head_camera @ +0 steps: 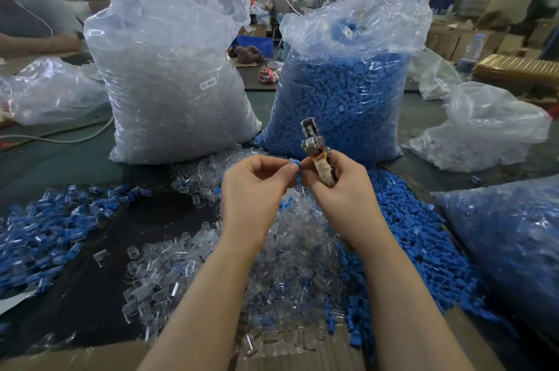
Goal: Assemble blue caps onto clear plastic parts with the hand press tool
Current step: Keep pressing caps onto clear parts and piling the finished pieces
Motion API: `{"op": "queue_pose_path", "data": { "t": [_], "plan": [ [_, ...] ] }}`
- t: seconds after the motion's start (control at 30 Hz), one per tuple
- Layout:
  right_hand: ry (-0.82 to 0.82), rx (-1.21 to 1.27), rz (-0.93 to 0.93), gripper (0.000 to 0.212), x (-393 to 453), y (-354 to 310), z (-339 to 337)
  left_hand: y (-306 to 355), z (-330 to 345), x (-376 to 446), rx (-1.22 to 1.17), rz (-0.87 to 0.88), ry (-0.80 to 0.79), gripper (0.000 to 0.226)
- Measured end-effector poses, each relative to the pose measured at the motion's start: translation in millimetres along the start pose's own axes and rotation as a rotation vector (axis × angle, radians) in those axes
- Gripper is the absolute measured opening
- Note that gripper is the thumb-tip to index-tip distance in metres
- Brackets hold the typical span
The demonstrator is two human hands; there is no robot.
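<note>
Bare forearms reach up from the bottom edge, over a strip of brown cardboard [90, 358] lying along the near edge of the dark tabletop [90, 289].

Two big plastic sacks stand upright at the back of the tabletop: the left sack [169, 77], labelled SJ-017, is full of clear plastic parts, and the right sack [341, 92] is full of blue caps. A third sack of blue pieces [511, 249] lies at the right edge, and crumpled clear bags [487, 128] sit behind it.

Three loose heaps cover the tabletop. A heap of clear parts [290, 249] runs down the middle, under the hands. A heap of blue caps [411, 237] lies just to its right, touching it. A heap of clear parts with blue caps fitted [45, 234] spreads at the left.

Above the clear heap, the left hand [257, 186] pinches a small blue cap [295, 164] between thumb and fingertips [292, 169]. The right hand [338, 186] curls its fingers round the wrapped handle of the metal press tool [313, 141], which points up and away, and its thumb and forefinger also touch the cap. Both hands meet at the cap. Whether a clear part is held with it cannot be told.
</note>
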State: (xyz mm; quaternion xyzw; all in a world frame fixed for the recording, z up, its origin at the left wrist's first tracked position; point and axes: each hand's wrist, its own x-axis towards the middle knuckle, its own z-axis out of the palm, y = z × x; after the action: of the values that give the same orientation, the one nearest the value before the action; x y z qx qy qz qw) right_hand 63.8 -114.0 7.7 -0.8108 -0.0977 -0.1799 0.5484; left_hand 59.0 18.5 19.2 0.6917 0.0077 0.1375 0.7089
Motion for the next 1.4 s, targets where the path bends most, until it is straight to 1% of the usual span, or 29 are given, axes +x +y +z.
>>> {"op": "queue_pose_path", "data": {
  "t": [0.13,0.23,0.33,0.43,0.97,1.17,1.4],
  "plan": [
    [-0.124,-0.065,0.065,0.002,-0.5,2.0,-11.8,-0.7,-2.9,1.7,-0.026,0.011,-0.007,0.006],
    [-0.213,-0.112,0.090,0.007,-2.4,3.3,-16.7,0.0,-4.2,2.5,-0.059,0.010,-0.006,0.006],
    [-0.244,-0.113,0.110,0.002,-2.7,3.4,-17.2,0.5,-5.3,3.2,-0.083,0.015,-0.012,0.007],
    [-0.265,-0.114,0.123,0.007,-2.4,4.2,-16.6,0.8,-6.8,4.0,-0.090,0.028,-0.026,0.007],
    [-0.301,-0.252,0.075,0.003,-2.2,3.6,-14.2,0.1,-13.4,6.1,-0.085,0.048,-0.105,0.007],
    [-0.293,-0.251,0.123,0.017,-1.6,9.5,-12.0,-2.6,-13.5,6.6,-0.090,0.041,-0.108,0.009],
    [-0.283,-0.264,0.131,0.017,-2.3,11.0,-11.9,-3.8,-11.5,6.7,-0.081,0.036,-0.106,0.009]
  ]
}}
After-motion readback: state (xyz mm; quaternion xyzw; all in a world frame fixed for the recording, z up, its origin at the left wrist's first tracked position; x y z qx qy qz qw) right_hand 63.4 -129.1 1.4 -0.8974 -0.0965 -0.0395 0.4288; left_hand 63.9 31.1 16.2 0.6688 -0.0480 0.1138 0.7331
